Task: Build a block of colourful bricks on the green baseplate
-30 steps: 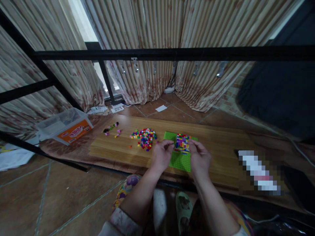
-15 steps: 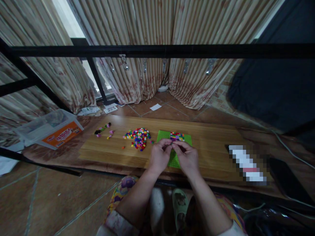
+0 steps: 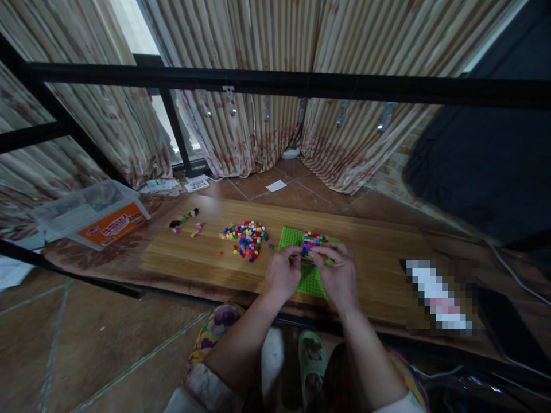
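Low wooden table (image 3: pixel 383 264), its long far edge toward the curtains (image 3: pixel 267 135), near edge toward the person's knees. Green studded plate (image 3: pixel 310 282) flat on it, right of the middle of its length, its lower part close to the near edge. Patch of coloured blocks (image 3: pixel 315 236) on the plate, toward its far side: purple, red, blue, white, orange among the colours. Near part of patch covered by fingers.

Left hand (image 3: pixel 283 272) over plate's left side, thumb and fingertips drawn close at the patch's left near corner. Cannot tell whether a block sits between them. Right hand (image 3: pixel 339 274) over plate's right side, fingers bent, thumb and forefinger reaching to the patch's near part; fingertips of both hands near one another. Grip of the right also cannot be told; tips too small and partly hidden.

Loose block pile (image 3: pixel 250 236), mixed colours, on the table left of the plate, apart from it. Single orange block (image 3: pixel 219 253) lies left of the pile, nearer the near edge. Few small pieces between pile and plate. Toward the table's far left corner: a green-and-black piece (image 3: pixel 186 218), pink bits (image 3: pixel 198 226) just beside.

Clear plastic tub (image 3: pixel 64 221) with orange label (image 3: pixel 114 228) stands on brown cloth (image 3: pixel 86 258), past the table's left end. Pixelated patch by the near right corner, contents unreadable; dark flat object (image 3: pixel 512 327) right of it. White paper (image 3: pixel 276 186) on the tiled floor beyond the far edge.
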`<act>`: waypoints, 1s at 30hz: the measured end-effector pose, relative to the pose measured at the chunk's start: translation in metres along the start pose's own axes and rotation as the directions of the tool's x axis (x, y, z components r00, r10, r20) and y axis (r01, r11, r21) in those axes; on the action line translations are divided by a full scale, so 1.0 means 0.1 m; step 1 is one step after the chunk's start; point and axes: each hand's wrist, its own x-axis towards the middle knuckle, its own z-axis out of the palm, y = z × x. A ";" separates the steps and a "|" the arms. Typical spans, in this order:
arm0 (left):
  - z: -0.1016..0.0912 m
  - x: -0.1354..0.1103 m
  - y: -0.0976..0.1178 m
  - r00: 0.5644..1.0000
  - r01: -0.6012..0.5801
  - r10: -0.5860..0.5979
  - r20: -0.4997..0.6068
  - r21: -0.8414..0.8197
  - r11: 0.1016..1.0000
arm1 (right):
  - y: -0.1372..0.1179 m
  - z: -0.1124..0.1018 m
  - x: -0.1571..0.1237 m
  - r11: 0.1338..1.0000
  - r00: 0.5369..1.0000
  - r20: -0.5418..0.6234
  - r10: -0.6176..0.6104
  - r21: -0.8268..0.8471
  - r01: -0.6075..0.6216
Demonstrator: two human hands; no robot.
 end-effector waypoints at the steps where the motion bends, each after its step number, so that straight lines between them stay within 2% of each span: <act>1: 0.00 -0.01 0.01 1.000 -0.004 0.004 0.004 0.008 1.000 | -0.01 0.01 0.00 0.999 1.000 0.003 -0.023 -0.046 0.023; 7: 0.02 -0.02 0.01 0.999 -0.024 0.023 0.030 0.047 0.999 | 0.03 0.07 0.00 0.979 0.995 0.019 -0.102 -0.175 0.104; 20: -0.01 -0.04 0.08 0.991 -0.118 0.108 0.078 0.138 0.983 | 0.07 0.15 0.00 0.996 0.997 -0.076 -0.011 -0.090 0.004; 30: -0.02 -0.08 0.09 0.980 -0.191 0.159 0.123 0.323 0.927 | 0.08 0.18 0.00 0.999 0.995 -0.098 0.030 -0.032 -0.033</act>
